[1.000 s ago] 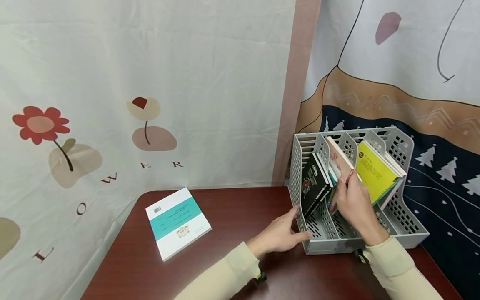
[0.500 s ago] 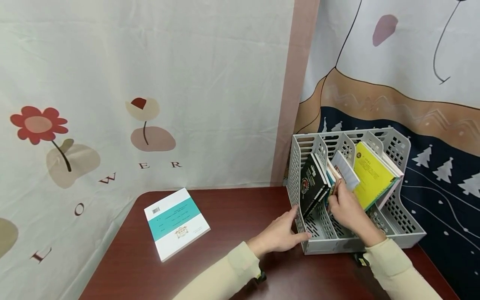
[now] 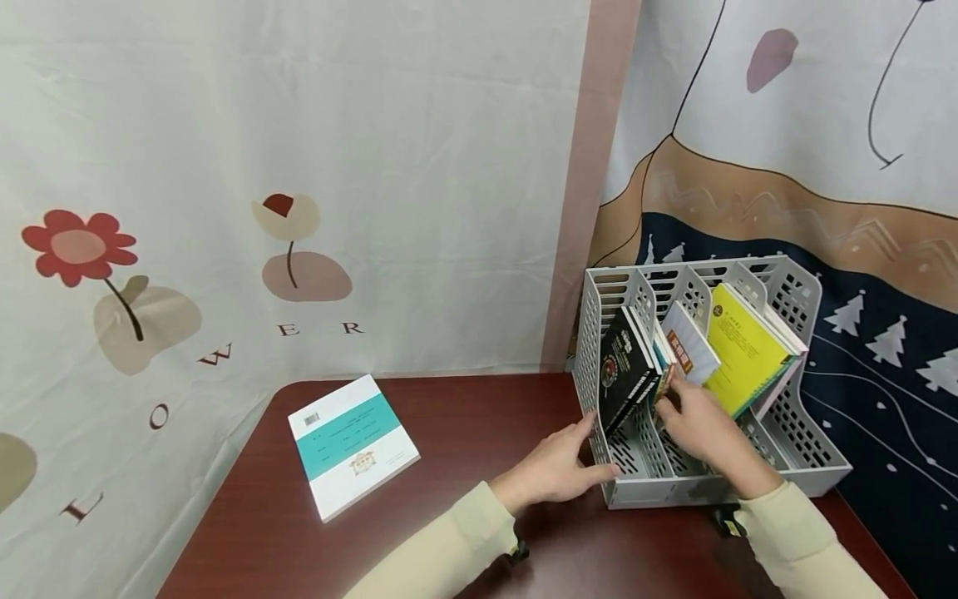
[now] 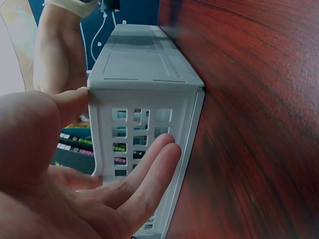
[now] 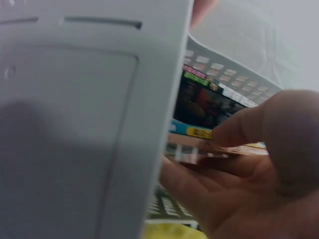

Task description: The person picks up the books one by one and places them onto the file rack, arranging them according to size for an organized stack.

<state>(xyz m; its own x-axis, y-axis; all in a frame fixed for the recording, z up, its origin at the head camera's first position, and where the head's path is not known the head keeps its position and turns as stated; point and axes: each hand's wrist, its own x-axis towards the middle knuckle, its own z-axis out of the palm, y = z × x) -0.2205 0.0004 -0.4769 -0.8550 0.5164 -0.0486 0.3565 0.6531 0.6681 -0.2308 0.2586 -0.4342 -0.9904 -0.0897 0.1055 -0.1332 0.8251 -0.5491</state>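
Note:
My right hand [image 3: 702, 423] reaches into the second compartment of a light grey perforated file rack [image 3: 666, 492]. Between its thumb and fingers it pinches a thin pinkish book [image 5: 187, 141], mostly hidden by the hand. Beside that, a grey-white book [image 3: 698, 353] with a red-brown patch leans in the same compartment. My left hand [image 3: 555, 467] rests against the rack's left end; the left wrist view shows its fingers [image 4: 154, 172] straight along the perforated side wall, the thumb at the edge. Black books [image 3: 623, 370] lean in the first compartment.
A yellow book [image 3: 747, 345] and others lean in a compartment further right. A white book with a teal band [image 3: 353, 449] lies flat on the dark red table [image 3: 479, 416], left of the hands. Printed cloth [image 3: 449, 208] hangs behind the table.
The pinkish book in my right hand has tipped left and sunk lower, uncovering the grey-white book behind it. My left hand stays against the rack.

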